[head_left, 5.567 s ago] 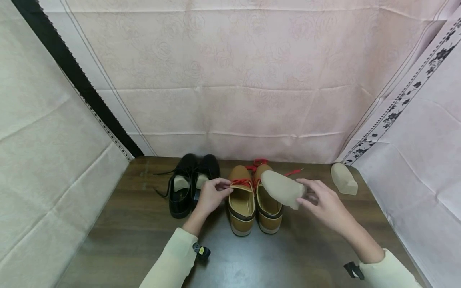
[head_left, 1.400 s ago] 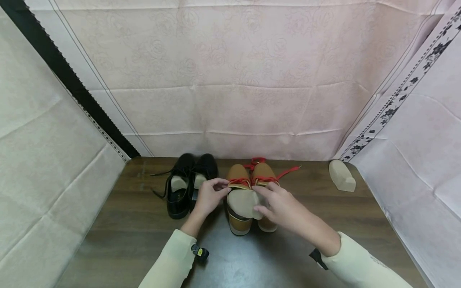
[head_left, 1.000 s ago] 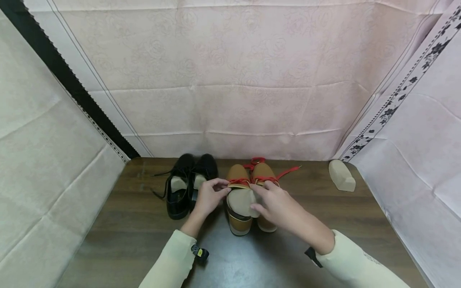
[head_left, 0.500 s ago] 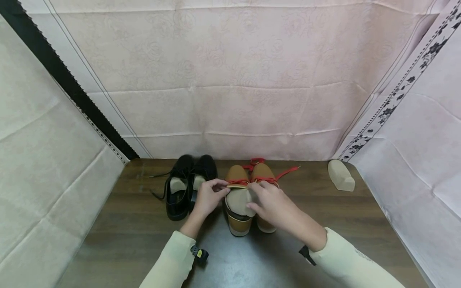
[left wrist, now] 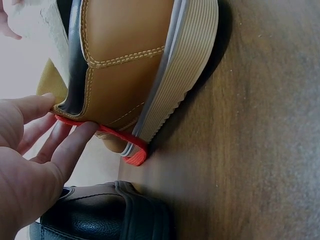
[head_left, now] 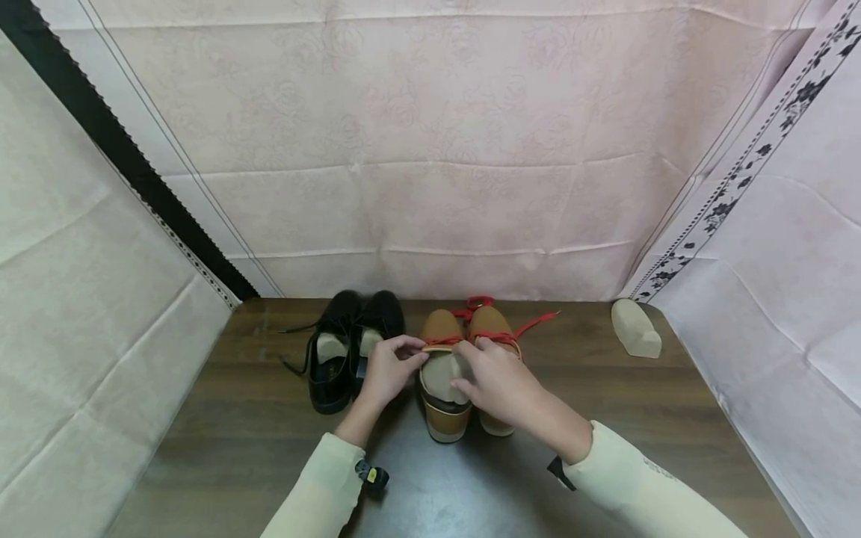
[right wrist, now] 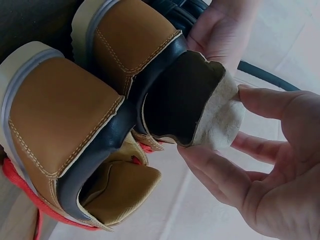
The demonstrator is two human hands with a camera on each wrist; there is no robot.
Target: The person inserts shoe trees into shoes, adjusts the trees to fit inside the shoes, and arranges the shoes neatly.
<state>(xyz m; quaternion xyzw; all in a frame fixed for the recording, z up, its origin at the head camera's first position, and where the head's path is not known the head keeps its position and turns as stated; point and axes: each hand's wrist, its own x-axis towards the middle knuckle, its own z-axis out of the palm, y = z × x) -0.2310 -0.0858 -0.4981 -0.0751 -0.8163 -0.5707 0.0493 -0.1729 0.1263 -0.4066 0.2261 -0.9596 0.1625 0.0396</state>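
Two tan shoes with red laces stand side by side. My left hand [head_left: 386,368] pinches the upper edge of the left tan shoe [head_left: 446,424] beside its red lace [left wrist: 120,134]. Over that shoe's opening, my right hand [head_left: 501,385] grips a beige moulded pulp shoe insert [head_left: 442,376]. In the right wrist view, thumb and fingers hold the rough, hollow end of the insert [right wrist: 220,122]; its front end is hidden inside the shoe. The right tan shoe [head_left: 496,426] is partly covered by my right hand and has nothing visible in its opening.
To the left stand two black shoes [head_left: 329,394] with pale inserts [head_left: 329,347] in them and loose black laces. Another beige insert [head_left: 635,329] lies at the back right of the wooden table [head_left: 255,463]. Cloth-covered walls [head_left: 430,209] close off the back and sides.
My right hand has carried the insert leftward from above the right tan shoe to the left one, then eased it slightly forward into the opening. The left hand keeps its hold.
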